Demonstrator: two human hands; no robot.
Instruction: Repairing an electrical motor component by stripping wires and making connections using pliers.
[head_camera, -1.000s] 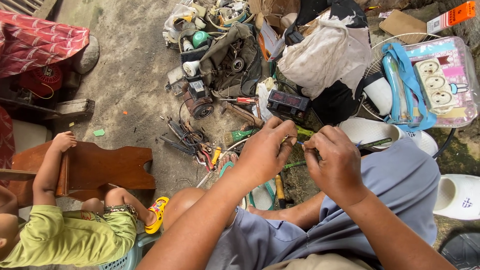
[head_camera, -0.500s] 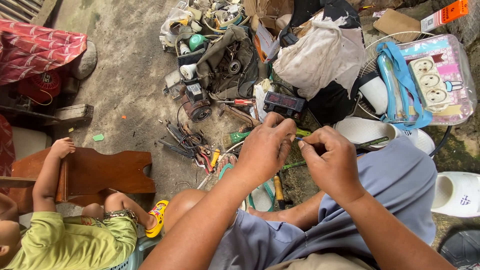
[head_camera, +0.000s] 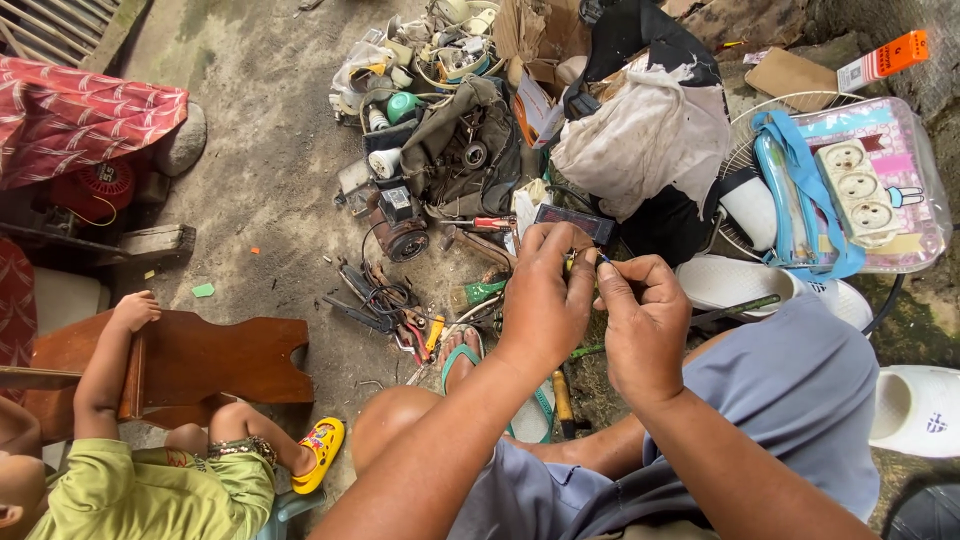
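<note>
thin wire (head_camera: 603, 258) pinched between both hands' fingertips (head_camera: 600, 272)

The left hand (head_camera: 545, 300) and the right hand (head_camera: 640, 325) meet above the knees, fingertips pinching a small thin wire (head_camera: 598, 257) (too small to tell more) between them. Below lies a dark flat device (head_camera: 575, 222) amid scattered tools (head_camera: 385, 300) on the concrete floor (head_camera: 260, 170). A white power strip (head_camera: 858, 188) rests on a clear pouch (head_camera: 915, 215) at right.
</note>
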